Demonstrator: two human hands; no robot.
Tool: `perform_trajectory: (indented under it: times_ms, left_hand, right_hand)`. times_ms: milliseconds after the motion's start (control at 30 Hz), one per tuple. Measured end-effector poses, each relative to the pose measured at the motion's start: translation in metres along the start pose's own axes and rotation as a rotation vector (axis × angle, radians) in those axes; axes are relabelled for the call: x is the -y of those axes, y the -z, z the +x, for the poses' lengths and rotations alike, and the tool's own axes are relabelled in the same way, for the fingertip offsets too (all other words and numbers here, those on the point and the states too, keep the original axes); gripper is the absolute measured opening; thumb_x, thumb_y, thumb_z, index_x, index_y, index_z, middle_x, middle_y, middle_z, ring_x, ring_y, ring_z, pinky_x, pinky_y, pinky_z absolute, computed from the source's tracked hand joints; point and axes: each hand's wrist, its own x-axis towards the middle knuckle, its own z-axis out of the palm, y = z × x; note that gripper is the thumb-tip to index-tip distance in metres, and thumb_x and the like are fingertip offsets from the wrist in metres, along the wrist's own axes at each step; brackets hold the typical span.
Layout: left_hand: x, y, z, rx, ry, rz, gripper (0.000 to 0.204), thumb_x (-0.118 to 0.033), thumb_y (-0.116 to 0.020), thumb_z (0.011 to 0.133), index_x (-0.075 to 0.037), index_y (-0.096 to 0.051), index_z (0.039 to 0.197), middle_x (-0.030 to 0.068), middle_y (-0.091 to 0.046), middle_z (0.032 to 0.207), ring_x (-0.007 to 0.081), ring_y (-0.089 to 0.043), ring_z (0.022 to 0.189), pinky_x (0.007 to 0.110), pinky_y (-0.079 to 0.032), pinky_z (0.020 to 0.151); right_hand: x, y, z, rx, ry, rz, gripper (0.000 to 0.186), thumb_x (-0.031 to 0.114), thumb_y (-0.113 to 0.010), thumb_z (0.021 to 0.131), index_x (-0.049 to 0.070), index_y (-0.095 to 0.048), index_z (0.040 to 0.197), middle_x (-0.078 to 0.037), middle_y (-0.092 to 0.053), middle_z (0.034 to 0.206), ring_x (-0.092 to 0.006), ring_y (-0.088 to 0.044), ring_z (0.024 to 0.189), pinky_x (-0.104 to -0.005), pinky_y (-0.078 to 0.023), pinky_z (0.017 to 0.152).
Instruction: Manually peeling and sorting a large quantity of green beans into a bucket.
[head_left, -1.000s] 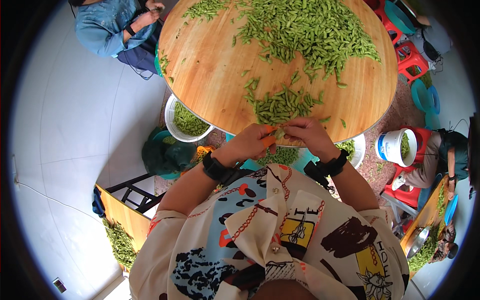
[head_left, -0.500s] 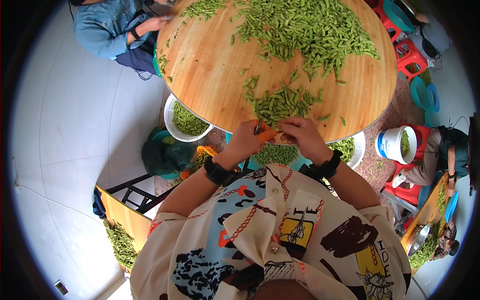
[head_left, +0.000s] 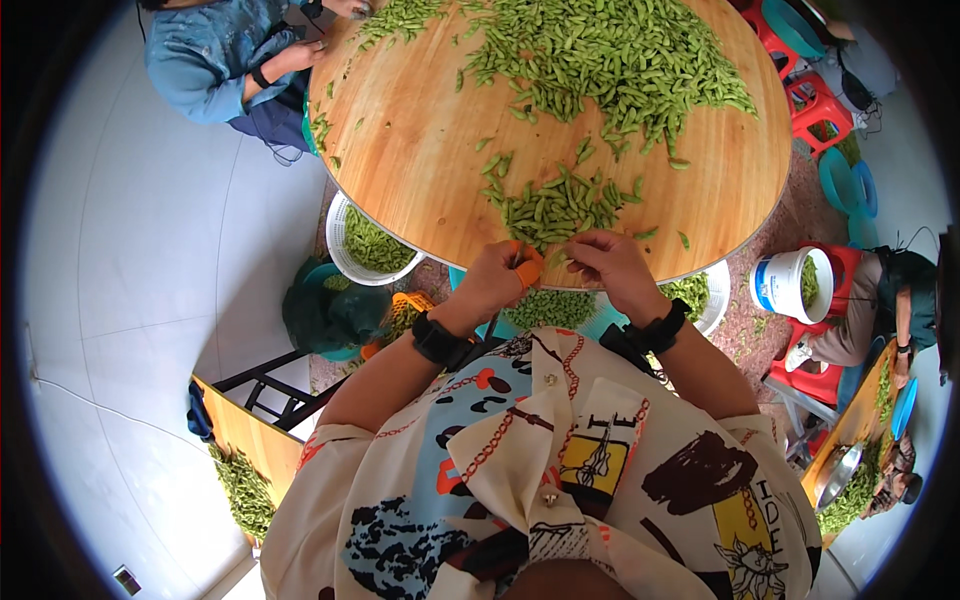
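My left hand (head_left: 492, 278) is closed at the near edge of the round wooden table (head_left: 420, 190), orange coverings (head_left: 529, 266) on its fingers. Whatever lies inside its grip is hidden. Just to the right, my right hand (head_left: 610, 265) pinches a green soybean pod (head_left: 558, 257) between thumb and fingers. A small gap separates the two hands. Right beyond them lies a small heap of green pods (head_left: 560, 205), and a much larger pile of pods (head_left: 610, 65) covers the table's far part. Below my hands, a light-blue basin (head_left: 597, 322) contains shelled green beans.
White baskets of pods (head_left: 340, 235) stand under the table's left and right edges. A person in blue (head_left: 205, 65) works at the far left. On the right are a white bucket (head_left: 775, 287), red stools (head_left: 820, 110) and a seated person (head_left: 900, 300).
My hands have drawn slightly apart, the right one holding a pod. The left fingers have closed up, hiding a dark thing seen there earlier. The person in blue has moved their hands.
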Motion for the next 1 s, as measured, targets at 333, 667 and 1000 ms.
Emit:
perform_trajectory:
  times_ms: [333, 667, 1000]
  left_hand:
    - [0.006, -0.01, 0.006, -0.174, -0.48, 0.434, 0.015, -0.012, -0.059, 0.08, 0.001, -0.058, 0.087, -0.0015, -0.051, 0.059, 0.0046, -0.04, 0.05, 0.022, -0.034, 0.045]
    - [0.005, -0.004, 0.01, 0.061, -0.164, 0.288, 0.015, -0.015, -0.062, 0.08, -0.001, -0.057, 0.079, -0.0031, -0.047, 0.055, 0.0024, -0.04, 0.048, 0.021, -0.03, 0.042]
    - [0.044, 0.008, 0.025, 0.33, -0.245, 0.751, 0.022, -0.022, -0.058, 0.079, -0.001, -0.057, 0.084, 0.0113, -0.057, 0.065, 0.0204, -0.053, 0.057, 0.032, -0.041, 0.054]
  right_hand:
    - [-0.001, -0.005, 0.006, -0.003, 0.023, 0.011, 0.014, 0.013, -0.066, 0.076, 0.001, -0.061, 0.083, -0.001, -0.058, 0.067, -0.0064, -0.05, 0.056, -0.0189, -0.037, 0.047]
    - [0.0, -0.005, 0.002, 0.097, 0.029, 0.033, 0.009, 0.008, -0.062, 0.076, -0.001, -0.059, 0.078, -0.001, -0.055, 0.064, -0.0065, -0.049, 0.054, -0.0194, -0.038, 0.047]
    - [-0.03, 0.065, -0.036, -0.011, 0.097, -0.453, 0.013, 0.011, -0.06, 0.076, -0.002, -0.058, 0.076, -0.002, -0.056, 0.063, -0.0077, -0.052, 0.055, -0.0219, -0.043, 0.051]
